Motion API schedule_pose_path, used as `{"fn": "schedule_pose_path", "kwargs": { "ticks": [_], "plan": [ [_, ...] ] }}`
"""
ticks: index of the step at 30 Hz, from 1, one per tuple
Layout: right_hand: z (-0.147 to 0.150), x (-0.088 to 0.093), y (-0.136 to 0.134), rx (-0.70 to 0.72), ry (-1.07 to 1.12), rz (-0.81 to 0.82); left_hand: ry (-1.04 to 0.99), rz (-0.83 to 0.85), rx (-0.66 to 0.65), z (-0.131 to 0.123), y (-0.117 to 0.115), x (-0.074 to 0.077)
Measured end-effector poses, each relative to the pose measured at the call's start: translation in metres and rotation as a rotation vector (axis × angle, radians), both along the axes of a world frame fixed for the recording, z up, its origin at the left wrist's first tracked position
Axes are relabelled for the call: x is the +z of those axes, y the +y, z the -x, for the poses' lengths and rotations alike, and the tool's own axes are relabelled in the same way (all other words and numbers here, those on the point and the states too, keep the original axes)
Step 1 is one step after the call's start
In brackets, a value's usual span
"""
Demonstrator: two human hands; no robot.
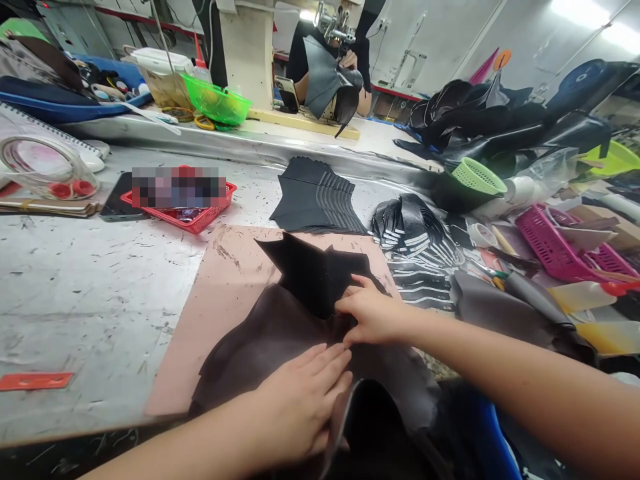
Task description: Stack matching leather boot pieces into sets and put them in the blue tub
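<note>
Dark brown leather pieces (250, 340) lie at the front of the worktable, one edge curling up near me. A black, pointed-edged piece (310, 273) meets the brown leather at its far side. My left hand (305, 393) rests on the leather with fingers stretched out flat, its thumb by the raised curl. My right hand (370, 310) has its fingers bent and closed on the near edge of the black piece, where it meets the leather. The fingertips of both hands nearly touch. A pink board (185, 333) lies under the work.
Behind are a fanned stack of black pieces (315, 197) and black strips (410, 233). A red basket (200, 217) stands left, a magenta basket (545, 247) right. A red strip (35, 381) lies at the left front. Beyond, a person's hand (349, 60) works at a sewing machine (335, 23).
</note>
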State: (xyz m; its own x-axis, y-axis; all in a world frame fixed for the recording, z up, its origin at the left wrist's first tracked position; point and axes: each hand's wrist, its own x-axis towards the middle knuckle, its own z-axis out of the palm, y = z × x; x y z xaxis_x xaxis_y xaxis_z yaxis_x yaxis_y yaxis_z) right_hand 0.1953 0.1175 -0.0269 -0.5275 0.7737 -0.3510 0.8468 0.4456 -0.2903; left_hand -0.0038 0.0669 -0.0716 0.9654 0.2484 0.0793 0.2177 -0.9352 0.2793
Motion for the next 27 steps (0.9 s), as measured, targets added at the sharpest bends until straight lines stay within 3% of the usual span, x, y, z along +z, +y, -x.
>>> {"fn": "schedule_pose_path", "kwargs": {
  "ticks": [2,4,5,7,9,11,15,18,21,24,27],
  "plan": [
    [-0.007,-0.006,-0.009,-0.077,0.124,-0.187,0.043,0.05,0.004,-0.003,-0.002,0.002],
    [-0.014,-0.014,-0.023,-0.101,0.3,-0.483,0.071,0.111,-0.007,-0.005,-0.001,0.005],
    [-0.017,-0.019,-0.032,-0.044,0.385,-0.61,0.069,0.144,-0.002,-0.005,0.001,0.008],
    [-0.02,-0.03,-0.049,0.156,0.492,-0.715,0.038,0.23,0.009,-0.002,0.007,0.015],
    [-0.022,-0.038,-0.06,0.292,0.5,-0.691,-0.003,0.311,0.049,0.005,0.016,0.021],
    [-0.024,-0.042,-0.064,0.324,0.478,-0.664,-0.018,0.296,0.086,0.015,0.024,0.022],
    [-0.028,-0.043,-0.063,0.43,0.431,-0.632,0.061,0.037,0.131,0.024,0.017,0.006],
    [-0.023,-0.048,-0.073,0.32,0.347,-0.617,0.1,-0.112,0.322,0.016,-0.01,-0.008],
    [-0.013,-0.053,-0.086,0.161,0.275,-0.62,0.116,-0.174,0.451,0.006,-0.03,-0.006],
    [-0.008,-0.05,-0.088,0.146,0.277,-0.591,0.184,-0.071,0.388,0.008,-0.019,0.01],
    [-0.011,-0.044,-0.079,0.218,0.297,-0.525,0.189,-0.002,0.196,0.021,0.01,0.023]
  ]
}}
